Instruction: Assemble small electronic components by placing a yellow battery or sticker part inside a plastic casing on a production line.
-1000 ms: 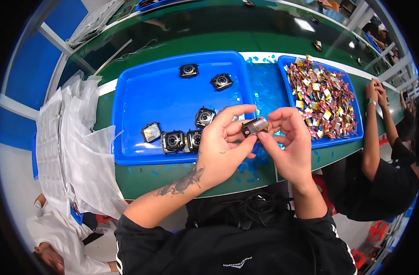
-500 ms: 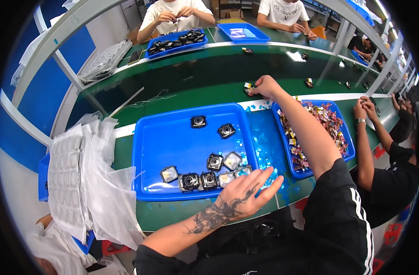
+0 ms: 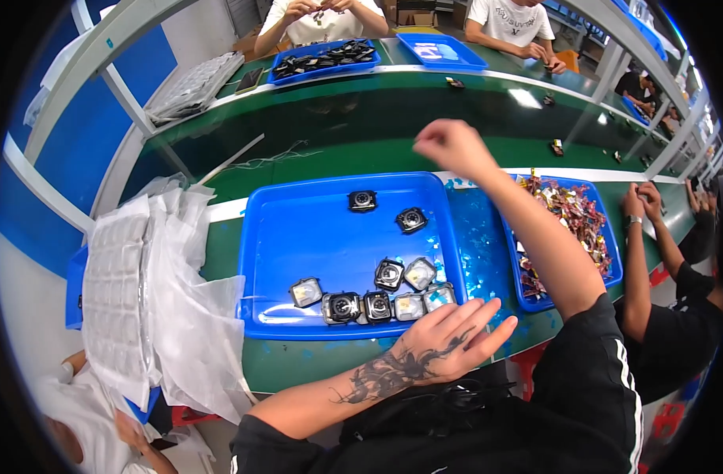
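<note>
A: What changes since a second ago?

B: Both hands were together over the near right edge of the big blue tray (image 3: 298,237), pinching one small black module between them. Now they're split. Right hand (image 3: 448,146) is stretched far out, past the tray's far right corner, over the green bench (image 3: 314,150).

A: Fingers on it?

B: Curled in, tips bunched together. Can't tell if anything sits in the pinch, too small.

A: Left hand?

B: Left hand (image 3: 448,344) lies flat on the bench at the tray's near right corner, fingers spread and loose, holding nothing. Fingertips just beside the nearest part.

A: So where's the module they had?

B: Can't single it out. Not visible in either hand. It may be in the right-hand pinch or already put down.

A: What's by the left hand?

B: Near row of modules (image 3: 377,304) along the tray's near wall, touching each other, some face up with clear squares. Two more black modules (image 3: 385,209) sit far in the tray, apart.

A: Right side?

B: Second blue tray (image 3: 606,237) with colourful small pieces, just right of the reaching arm. A co-worker's hands (image 3: 642,201) are at its right edge. White bags (image 3: 156,284) heaped left.

A: Read?

B: Looks like one piece finished, hands between pieces.
</note>
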`<state>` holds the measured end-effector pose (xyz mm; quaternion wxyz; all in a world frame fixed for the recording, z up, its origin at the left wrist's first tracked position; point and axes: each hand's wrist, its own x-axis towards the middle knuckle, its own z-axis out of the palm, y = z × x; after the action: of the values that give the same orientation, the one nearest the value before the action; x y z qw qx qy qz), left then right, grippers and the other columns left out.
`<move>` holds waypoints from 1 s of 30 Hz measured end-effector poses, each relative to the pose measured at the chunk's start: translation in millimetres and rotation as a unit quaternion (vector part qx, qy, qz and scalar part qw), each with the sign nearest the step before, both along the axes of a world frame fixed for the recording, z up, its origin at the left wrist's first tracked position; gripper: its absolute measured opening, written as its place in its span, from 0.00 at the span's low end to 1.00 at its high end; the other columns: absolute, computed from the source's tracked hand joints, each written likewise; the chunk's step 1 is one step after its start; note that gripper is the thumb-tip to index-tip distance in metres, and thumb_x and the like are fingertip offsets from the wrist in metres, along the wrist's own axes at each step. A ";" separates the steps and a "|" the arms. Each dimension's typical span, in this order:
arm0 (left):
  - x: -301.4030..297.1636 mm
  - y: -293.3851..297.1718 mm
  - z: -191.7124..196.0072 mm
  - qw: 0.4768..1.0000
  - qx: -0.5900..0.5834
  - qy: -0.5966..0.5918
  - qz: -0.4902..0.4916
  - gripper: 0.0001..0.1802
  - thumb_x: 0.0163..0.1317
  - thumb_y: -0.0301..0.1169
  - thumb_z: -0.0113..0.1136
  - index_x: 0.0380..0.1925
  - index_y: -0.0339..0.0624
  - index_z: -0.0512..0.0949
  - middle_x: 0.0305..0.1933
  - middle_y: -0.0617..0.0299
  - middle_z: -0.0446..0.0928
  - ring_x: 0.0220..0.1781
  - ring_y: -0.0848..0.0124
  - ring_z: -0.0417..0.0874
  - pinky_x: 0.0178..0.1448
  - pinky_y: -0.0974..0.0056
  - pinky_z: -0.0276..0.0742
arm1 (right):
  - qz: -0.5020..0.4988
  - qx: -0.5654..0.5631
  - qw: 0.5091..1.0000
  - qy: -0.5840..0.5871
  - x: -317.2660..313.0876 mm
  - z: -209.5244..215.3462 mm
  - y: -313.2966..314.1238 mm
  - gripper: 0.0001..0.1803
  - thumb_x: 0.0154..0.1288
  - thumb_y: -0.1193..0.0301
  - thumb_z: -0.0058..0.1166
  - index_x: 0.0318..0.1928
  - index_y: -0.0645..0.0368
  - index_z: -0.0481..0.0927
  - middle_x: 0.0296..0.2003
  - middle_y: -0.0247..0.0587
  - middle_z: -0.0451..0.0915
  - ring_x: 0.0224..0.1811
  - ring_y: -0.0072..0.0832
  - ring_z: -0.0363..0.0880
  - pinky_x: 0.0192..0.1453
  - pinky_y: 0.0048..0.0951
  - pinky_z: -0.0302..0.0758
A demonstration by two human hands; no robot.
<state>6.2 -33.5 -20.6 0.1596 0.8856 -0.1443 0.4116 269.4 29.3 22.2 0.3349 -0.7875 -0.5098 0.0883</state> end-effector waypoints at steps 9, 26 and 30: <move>-4.4 4.4 2.1 0.961 -0.248 -0.065 0.104 0.37 0.50 0.19 0.61 0.63 0.32 0.61 0.65 0.44 0.66 0.65 0.56 0.69 0.63 0.54 0.68 | 0.140 0.000 0.958 -0.251 -97.0 -42.2 11.9 0.12 0.59 0.66 0.60 0.35 0.63 0.82 0.36 0.53 0.82 0.40 0.47 0.84 0.43 0.44 0.81; 8.6 36.0 18.1 0.611 -0.784 0.093 -0.051 0.15 0.73 0.28 0.47 0.57 0.34 0.66 0.54 0.40 0.77 0.46 0.59 0.86 0.48 0.62 0.85 | -0.170 0.068 0.982 -0.044 -32.4 1.9 -194.6 0.10 0.56 0.67 0.67 0.32 0.61 0.82 0.25 0.40 0.81 0.27 0.30 0.81 0.33 0.30 0.76; 11.0 28.8 17.5 0.610 -0.776 0.145 -0.067 0.18 0.72 0.26 0.47 0.61 0.39 0.63 0.55 0.43 0.76 0.45 0.63 0.85 0.45 0.64 0.84 | -0.152 0.007 0.985 -0.083 -20.9 -18.2 -193.7 0.10 0.55 0.66 0.65 0.30 0.59 0.82 0.25 0.42 0.82 0.28 0.37 0.82 0.36 0.37 0.77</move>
<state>17.2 -4.7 -3.1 0.8330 0.4666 0.1950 0.2244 248.5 -164.4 4.0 0.3067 -0.8579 -0.4109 -0.0332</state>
